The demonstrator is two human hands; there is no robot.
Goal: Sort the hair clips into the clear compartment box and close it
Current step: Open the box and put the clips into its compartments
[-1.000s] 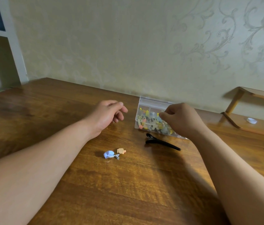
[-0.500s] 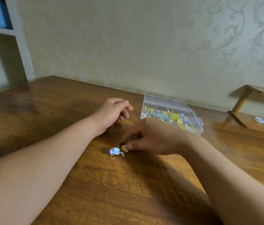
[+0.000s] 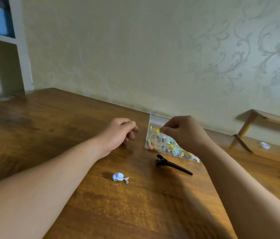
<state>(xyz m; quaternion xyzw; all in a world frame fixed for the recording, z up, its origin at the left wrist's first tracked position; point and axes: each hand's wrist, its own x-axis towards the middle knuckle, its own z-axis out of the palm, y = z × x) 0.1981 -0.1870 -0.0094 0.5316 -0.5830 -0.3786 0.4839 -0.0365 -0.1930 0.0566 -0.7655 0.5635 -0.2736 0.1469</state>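
Right hand pinched shut over clear box right of centre, pinched item too small to tell, left hand loosely curled, empty, black clip and blue clip on table below.

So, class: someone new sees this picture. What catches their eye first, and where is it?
The right hand pinching something small over the clear compartment box of colourful clips, by the wall. Then the long black clip lying in front of the box, and the small blue clip alone at mid-table.

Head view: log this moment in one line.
right hand pinched over clear box | left hand resting, curled | blue clip, black clip on table
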